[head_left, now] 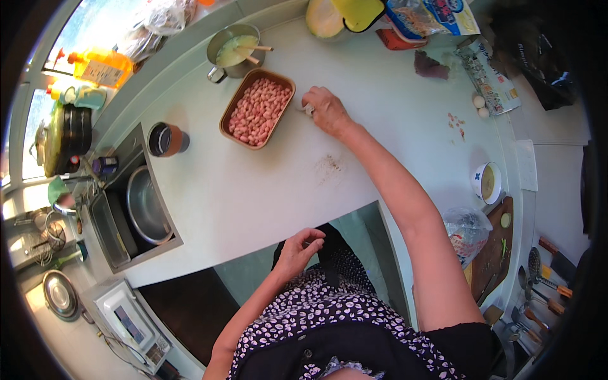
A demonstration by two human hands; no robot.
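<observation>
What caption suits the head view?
Right hand holding a pale crumpled wad beside a tray of pink kernels; left hand loosely curled by the white counter.

- The right hand pinches a small whitish scrap over the desk, just beside a brown rectangular tray.
- Pinkish nuts fill that tray.
- Behind it I see a pot with pale contents and two sticks in it.
- The left hand is empty, loosely curled near the desk's front edge.
- Dark specks lie nearer the person than the right hand.
</observation>
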